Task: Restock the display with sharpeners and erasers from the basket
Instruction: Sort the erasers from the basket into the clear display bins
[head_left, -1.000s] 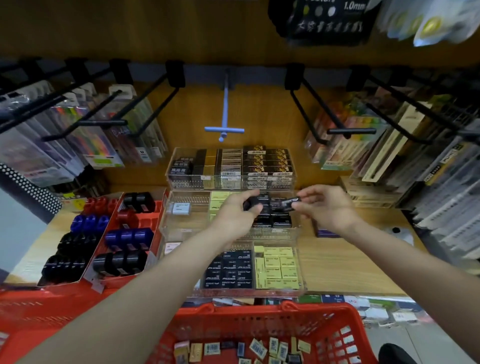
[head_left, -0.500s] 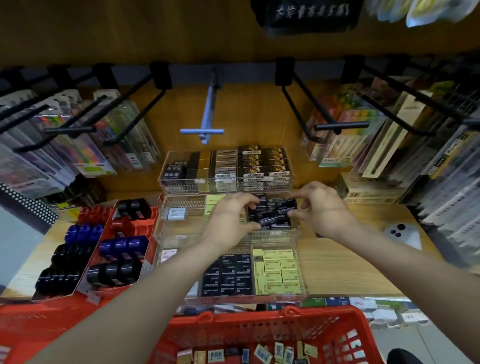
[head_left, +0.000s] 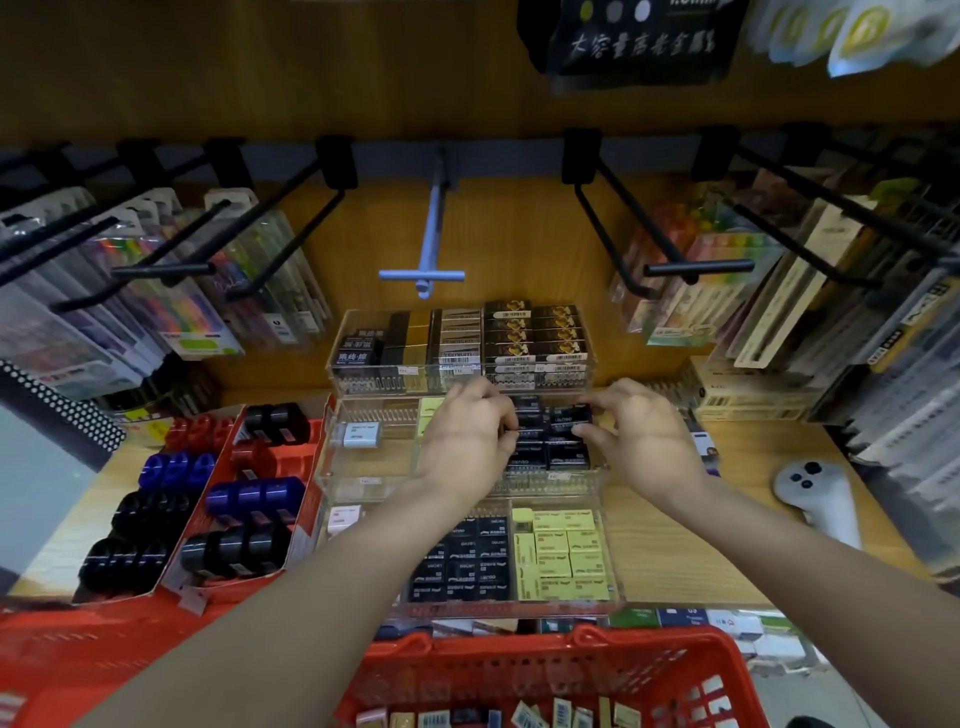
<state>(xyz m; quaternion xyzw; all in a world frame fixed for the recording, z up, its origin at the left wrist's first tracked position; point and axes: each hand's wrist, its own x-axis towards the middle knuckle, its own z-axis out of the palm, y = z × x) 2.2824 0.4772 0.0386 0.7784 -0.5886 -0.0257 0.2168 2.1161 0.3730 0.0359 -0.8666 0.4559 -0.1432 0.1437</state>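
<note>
Both my hands are inside the middle clear tray (head_left: 371, 467) of the display. My left hand (head_left: 465, 439) curls its fingers on a black eraser (head_left: 524, 434) in the tray's right section. A second black eraser (head_left: 571, 415) is pinched by my right hand (head_left: 641, 439), just over the row of black erasers. The front clear tray (head_left: 615, 571) holds black and yellow erasers. Black, blue and red sharpeners (head_left: 249, 499) fill red boxes at the left. The red basket (head_left: 582, 670) sits below, with several loose erasers (head_left: 524, 717) on its floor.
A back clear tray (head_left: 363, 332) holds boxed erasers against the wooden wall. Black hooks with packaged pens hang at upper left and right. A white controller (head_left: 818, 496) lies on the shelf at the right. A second red basket (head_left: 62, 670) is at lower left.
Both hands have dropped from above the middle tray down into it, bringing the black erasers onto the row there. The view has shifted slightly.
</note>
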